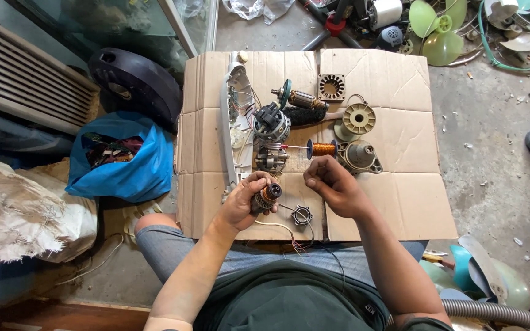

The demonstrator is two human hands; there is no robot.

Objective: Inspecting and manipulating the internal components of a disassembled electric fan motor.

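Note:
My left hand [245,202] grips a small motor armature [267,197] with a copper-coloured winding, held just above the flattened cardboard sheet [394,202]. My right hand [332,186] hovers to the right of it, fingers pinched together as if on a thin wire, which is too fine to see clearly. A spool of copper wire [322,148] lies just beyond my hands. A small dark metal ring part [302,215] with thin wires rests on the cardboard below my hands.
On the cardboard lie a long white plastic housing [229,116], a motor stator [272,124], a rotor with shaft [299,98], a square grille plate [331,87] and round grey covers [359,119]. A blue bag [136,165] sits left; green fan blades [440,30] lie far right.

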